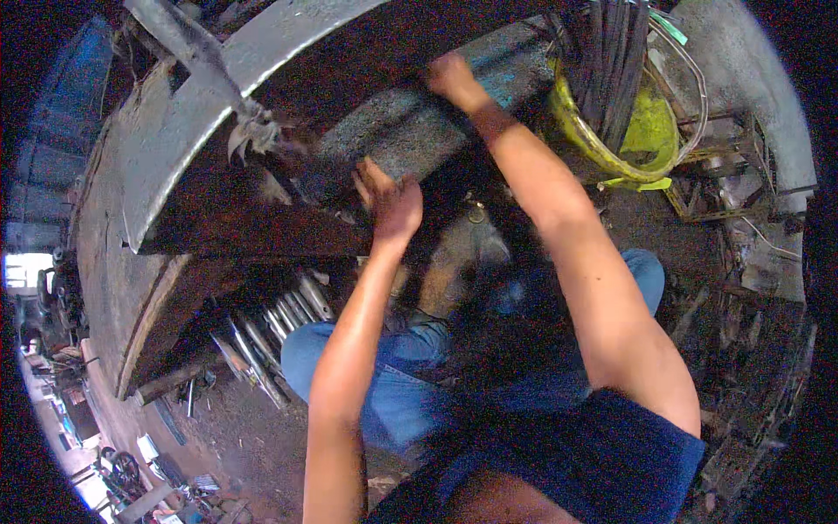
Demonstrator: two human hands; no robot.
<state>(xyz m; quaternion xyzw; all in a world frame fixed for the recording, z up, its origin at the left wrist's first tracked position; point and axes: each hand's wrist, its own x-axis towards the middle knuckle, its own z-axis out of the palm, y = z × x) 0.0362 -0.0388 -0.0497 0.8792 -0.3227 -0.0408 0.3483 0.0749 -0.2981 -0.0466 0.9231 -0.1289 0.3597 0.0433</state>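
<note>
My left hand (397, 207) reaches to the near edge of a long grey, speckled block (393, 131) with faint blue patches. Its fingers are stretched out and partly apart, and no held object shows between them. Farther off and to the right, my right hand (456, 80) is over the far part of that block, its fingers curled in. Whatever those fingers might hold is hidden and blurred. A dark brown metal surface (244, 210) lies left of the block, under a curved grey plate (305, 33) with a bright edge.
A yellow bucket (642, 166) full of dark thin strips (611, 74) stands at the right, near my right forearm. Beyond it is a metal rack (720, 166). Several metal tubes (271, 323) lie by my left knee. A grey bar (188, 44) slants in at upper left.
</note>
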